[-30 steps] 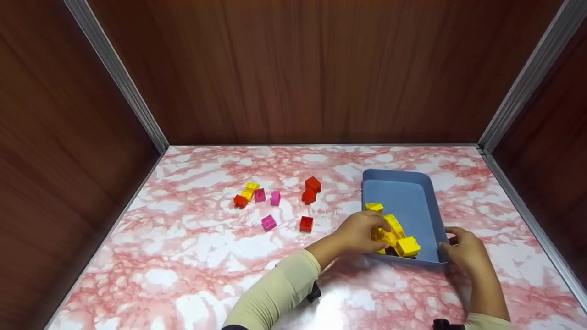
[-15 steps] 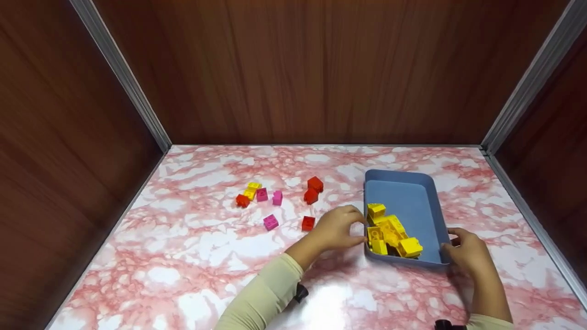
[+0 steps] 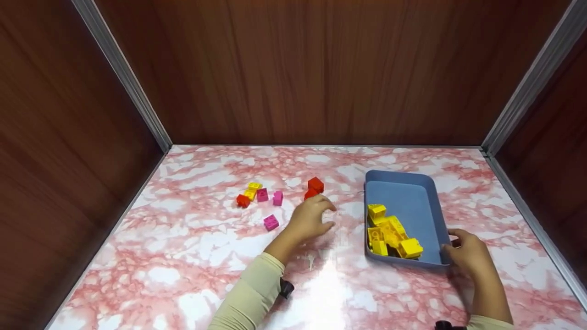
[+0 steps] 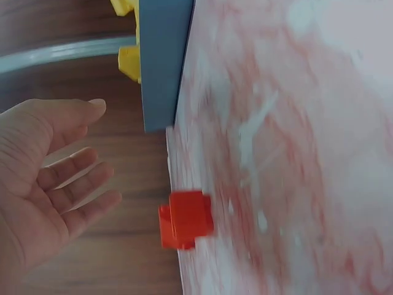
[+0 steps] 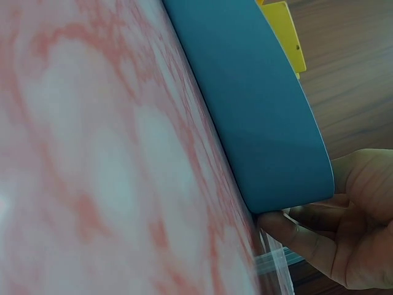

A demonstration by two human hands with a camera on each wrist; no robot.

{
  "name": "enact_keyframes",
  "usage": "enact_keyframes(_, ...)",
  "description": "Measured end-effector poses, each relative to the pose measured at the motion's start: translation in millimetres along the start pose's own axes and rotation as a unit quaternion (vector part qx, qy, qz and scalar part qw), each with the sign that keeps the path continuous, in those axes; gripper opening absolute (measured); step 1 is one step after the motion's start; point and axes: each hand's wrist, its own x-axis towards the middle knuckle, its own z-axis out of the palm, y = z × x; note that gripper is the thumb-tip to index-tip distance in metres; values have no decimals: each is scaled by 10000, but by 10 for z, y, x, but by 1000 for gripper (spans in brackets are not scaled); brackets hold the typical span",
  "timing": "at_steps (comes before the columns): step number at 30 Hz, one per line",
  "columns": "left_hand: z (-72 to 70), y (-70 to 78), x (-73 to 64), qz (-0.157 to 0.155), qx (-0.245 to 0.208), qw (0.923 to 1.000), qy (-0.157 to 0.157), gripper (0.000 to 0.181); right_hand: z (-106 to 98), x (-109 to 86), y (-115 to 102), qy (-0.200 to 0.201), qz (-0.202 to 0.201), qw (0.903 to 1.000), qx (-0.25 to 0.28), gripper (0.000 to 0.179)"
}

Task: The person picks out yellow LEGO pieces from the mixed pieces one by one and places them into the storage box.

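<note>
My left hand is held over the middle of the table with fingers spread and nothing in it. Beyond its fingertips lie two red toy bricks, partly covered by the hand; the left wrist view shows red bricks past the fingers. Another red brick seen earlier is hidden behind this hand. At the right, my right hand grips the near right corner of a blue-grey tray, thumb and fingers at its wall. Several yellow bricks lie heaped in the tray's near left part.
Left of the left hand lie pink bricks, two yellow bricks and a red brick. The marbled table is walled by brown wood panels at the back and sides.
My left hand has left the yellow bricks in the tray and moved left over the table toward the red bricks. The right hand stays on the tray.
</note>
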Motion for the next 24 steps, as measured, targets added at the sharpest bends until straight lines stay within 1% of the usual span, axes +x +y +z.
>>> enact_keyframes(4,-65,-129,-41,-393,-207,9986,295,28,-1,-5,-4,52,-66,9999,-55,50)
enact_keyframes(7,-113,-222,-72,-657,-360,9959,512,27,1,-8,-7,43,-55,10000,-45,51)
enact_keyframes(11,-185,-363,-104,-1054,-415,9913,676,25,6,0,2,58,-114,9999,-93,50)
enact_keyframes(14,-246,-496,-116,-1355,-264,9875,759,26,14,3,9,130,-253,9995,-126,49)
enact_keyframes(16,-285,-595,-123,-1476,-87,9854,841,26,18,1,12,178,-311,9993,-131,48)
enact_keyframes(20,-364,-817,-110,-1748,249,9807,844,25,19,-8,8,159,-254,9995,-83,48)
enact_keyframes(24,-448,-1019,-72,-2180,421,9721,755,25,12,-8,4,92,-114,9999,-33,49)
